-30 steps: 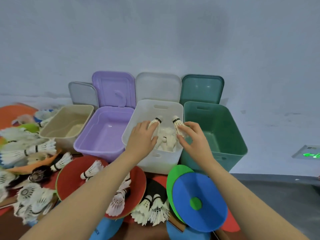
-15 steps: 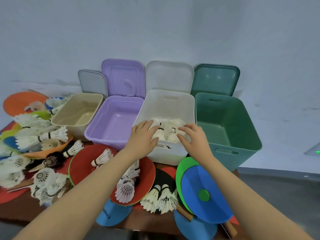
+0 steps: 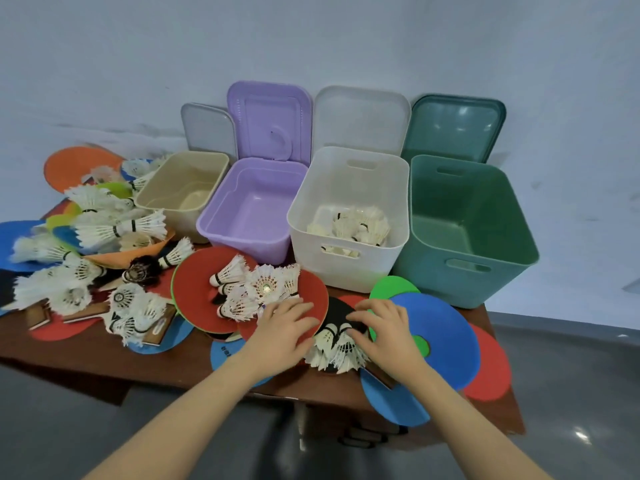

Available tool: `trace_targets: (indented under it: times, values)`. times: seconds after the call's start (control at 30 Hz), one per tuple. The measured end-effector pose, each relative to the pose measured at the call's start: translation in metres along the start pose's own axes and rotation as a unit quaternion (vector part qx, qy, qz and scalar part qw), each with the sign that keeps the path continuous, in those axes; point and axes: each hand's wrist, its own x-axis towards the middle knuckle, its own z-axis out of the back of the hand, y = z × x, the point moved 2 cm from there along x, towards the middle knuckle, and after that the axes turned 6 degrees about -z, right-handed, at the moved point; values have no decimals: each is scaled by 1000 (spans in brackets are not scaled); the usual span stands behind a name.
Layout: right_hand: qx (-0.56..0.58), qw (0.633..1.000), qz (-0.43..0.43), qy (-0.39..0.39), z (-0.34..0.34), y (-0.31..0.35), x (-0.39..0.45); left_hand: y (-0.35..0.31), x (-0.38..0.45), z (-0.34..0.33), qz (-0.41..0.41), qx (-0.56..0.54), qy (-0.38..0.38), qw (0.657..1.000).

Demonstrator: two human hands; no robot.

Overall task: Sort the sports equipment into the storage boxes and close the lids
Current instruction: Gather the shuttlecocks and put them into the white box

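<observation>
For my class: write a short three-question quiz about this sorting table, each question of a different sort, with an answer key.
1. True or false: the green box already holds shuttlecocks.
2. Which box has shuttlecocks inside? A) beige box B) purple box C) white box
3. Fill in: all four lids lean against the ____.

Key
1. False; it looks empty.
2. C; a pile of shuttlecocks lies in it.
3. Wall; for example the purple lid.

I see a dark wooden table (image 3: 194,362) carrying four open storage boxes (image 3: 346,271), scattered paddles (image 3: 436,327) and shuttlecocks (image 3: 138,310).
</observation>
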Motion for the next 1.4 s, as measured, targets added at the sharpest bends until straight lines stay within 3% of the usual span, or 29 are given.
trace_targets:
  times: [0.17,0.4,0.57,0.83,1.13,1.4]
  values:
    - [-129,988,-52,63,-25,-2,-20,-4,-9,-24,-29,-23,49,998]
    - [-149,984,-74,-60,-31,2,-22,-6,8,-33,-60,2,20,998]
    - [-103,985,-66,-125,-24,13,-32,2,5,-26,-40,-24,-112,993]
    - [-3,978,-62,-201,5,42,-21,25,4,28,-57,-41,-293,954]
    - [50,966,-12,-253,65,62,56,44,61,100,-91,-36,-362,927]
    - [43,952,-18,-303,101,22,147,68,153,127,-104,8,-402,910]
